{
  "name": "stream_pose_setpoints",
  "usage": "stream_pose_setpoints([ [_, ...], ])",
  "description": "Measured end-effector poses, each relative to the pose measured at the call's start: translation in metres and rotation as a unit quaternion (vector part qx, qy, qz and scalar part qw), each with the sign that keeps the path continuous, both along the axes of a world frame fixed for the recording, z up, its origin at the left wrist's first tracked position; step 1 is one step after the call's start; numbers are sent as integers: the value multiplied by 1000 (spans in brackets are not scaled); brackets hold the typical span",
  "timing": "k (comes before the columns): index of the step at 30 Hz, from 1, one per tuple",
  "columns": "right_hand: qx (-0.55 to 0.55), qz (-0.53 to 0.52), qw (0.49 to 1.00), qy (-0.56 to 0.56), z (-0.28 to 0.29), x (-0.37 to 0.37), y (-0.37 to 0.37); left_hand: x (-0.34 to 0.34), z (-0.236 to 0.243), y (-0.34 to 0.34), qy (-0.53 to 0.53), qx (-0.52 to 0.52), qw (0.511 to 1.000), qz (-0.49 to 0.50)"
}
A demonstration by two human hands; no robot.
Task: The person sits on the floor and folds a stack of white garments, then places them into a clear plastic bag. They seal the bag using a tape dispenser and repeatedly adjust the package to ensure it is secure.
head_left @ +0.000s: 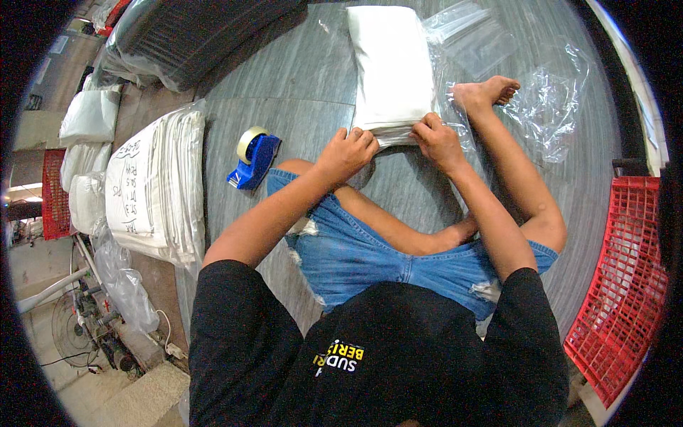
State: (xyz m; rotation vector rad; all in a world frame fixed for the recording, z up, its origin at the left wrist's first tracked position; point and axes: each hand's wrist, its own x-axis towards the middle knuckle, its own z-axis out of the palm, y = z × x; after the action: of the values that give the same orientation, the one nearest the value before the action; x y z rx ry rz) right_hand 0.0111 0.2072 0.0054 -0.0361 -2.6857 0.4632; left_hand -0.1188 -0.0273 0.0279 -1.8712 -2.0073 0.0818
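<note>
bundle point(393, 64) lies beyond left fingers point(361, 135) and right fingers point(427, 126), clamped at its near corners.

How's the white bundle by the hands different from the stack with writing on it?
The white bundle looks bright white; the stack looks creamier. The stack has black writing; none shows on the bundle. The left hand and right hand are at the bundle's near end; neither is at the stack. Both show layers.

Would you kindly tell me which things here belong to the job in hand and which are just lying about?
In use:
white folded bundle, left hand and right hand at its near edge
probably clear plastic
perhaps blue tape dispenser

Apparently lying about:
dark wrapped bundle, upper left
red crate, right
</note>
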Motion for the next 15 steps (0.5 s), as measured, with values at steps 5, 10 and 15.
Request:
stream_pose_setpoints([
  [5, -12, 5, 1000, 12, 4, 1, 0, -4, -4, -5, 6, -26, 999, -21],
  [10, -21, 1, 1000, 16, -1, 3, 0, -1, 5, 0, -40, 68, 997, -26],
  [15, -27, 5, 999, 27, -3, 2, 2, -3, 4, 18, -39, -10, 998, -46],
])
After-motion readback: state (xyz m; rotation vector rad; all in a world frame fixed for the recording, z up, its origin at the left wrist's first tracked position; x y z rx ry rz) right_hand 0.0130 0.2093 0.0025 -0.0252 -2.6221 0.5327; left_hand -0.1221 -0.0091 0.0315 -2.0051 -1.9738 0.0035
